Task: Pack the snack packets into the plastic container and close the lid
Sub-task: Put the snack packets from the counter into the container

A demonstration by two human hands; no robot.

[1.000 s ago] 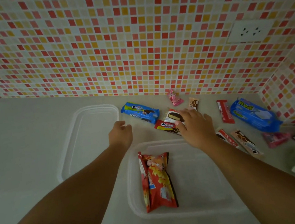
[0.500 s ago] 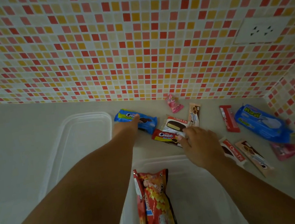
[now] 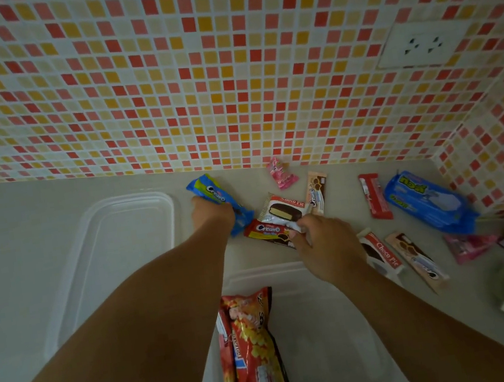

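**A:** Your left hand (image 3: 213, 215) has its fingers curled round the blue Oreo packet (image 3: 220, 203), up at about eleven o'clock from the plastic container (image 3: 344, 323). Your right hand (image 3: 326, 242) pinches the near corner of the white Choco Pie packet (image 3: 284, 209), at roughly twelve o'clock from the container's far rim.

**B:** And what sits under that pinch?

**A:** The red Cream-O packet (image 3: 266, 231) lies partly beneath the white one, touching it. If you lift by that thin corner alone, the wrapper may slip from your fingers, or you may drag the red one along and flick it across the desk (image 3: 10, 257).

**B:** What about the container itself?

**A:** It sits close in front of you with one red snack bag (image 3: 254, 352) lying along its left side; the right side is free. The lid (image 3: 117, 258) lies on the desk at nine to ten o'clock, well away from your right hand. As you bring both hands back together, your forearms could knock the far rim and shift the container.

**B:** Anything further out?

**A:** A second Choco Pie (image 3: 383, 256) just beside your right wrist at three o'clock, a large blue biscuit pack (image 3: 430, 201) at two o'clock, a red bar (image 3: 374, 196) and a pink sweet (image 3: 280, 173) near the tiled wall (image 3: 226, 65). Your right wrist could sweep that Choco Pie aside.
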